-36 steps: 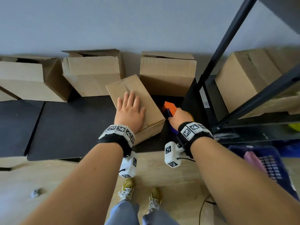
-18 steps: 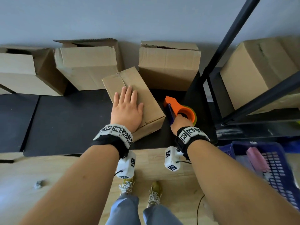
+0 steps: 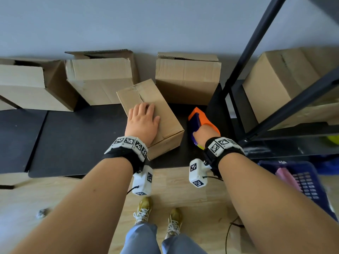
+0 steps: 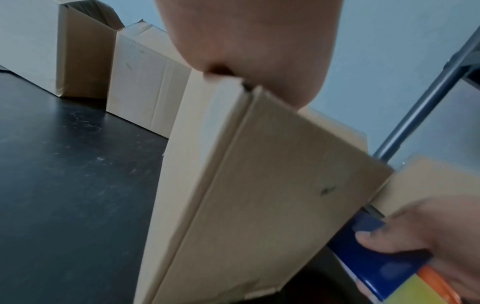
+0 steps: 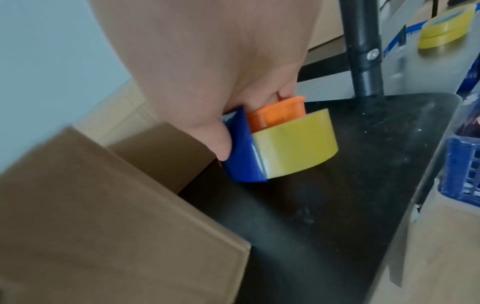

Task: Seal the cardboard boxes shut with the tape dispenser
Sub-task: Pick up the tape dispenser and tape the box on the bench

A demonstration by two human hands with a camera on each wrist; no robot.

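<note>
A small closed cardboard box [image 3: 165,123] lies askew on the black table [image 3: 77,140], its top flaps meeting in a centre seam. My left hand [image 3: 142,119] rests flat on its lid with the fingers straight, and its palm [image 4: 246,41] presses the box's near edge [image 4: 254,185]. To the right of the box my right hand [image 3: 204,133] grips the orange and blue tape dispenser [image 3: 199,118], just above the table. In the right wrist view the dispenser [image 5: 244,156] carries a yellowish tape roll [image 5: 296,144] beside the box [image 5: 103,226].
Three larger cardboard boxes [image 3: 99,81] stand along the wall behind, their flaps loose. A black metal shelf frame [image 3: 244,57] rises at the right with another box [image 3: 286,85] on it. A blue basket [image 3: 304,182] sits on the floor at the right. A second yellow tape roll [image 5: 446,26] lies on the shelf.
My right hand has taken hold of the tape dispenser and lifted it slightly beside the box. The left hand has stayed flat on the lid.
</note>
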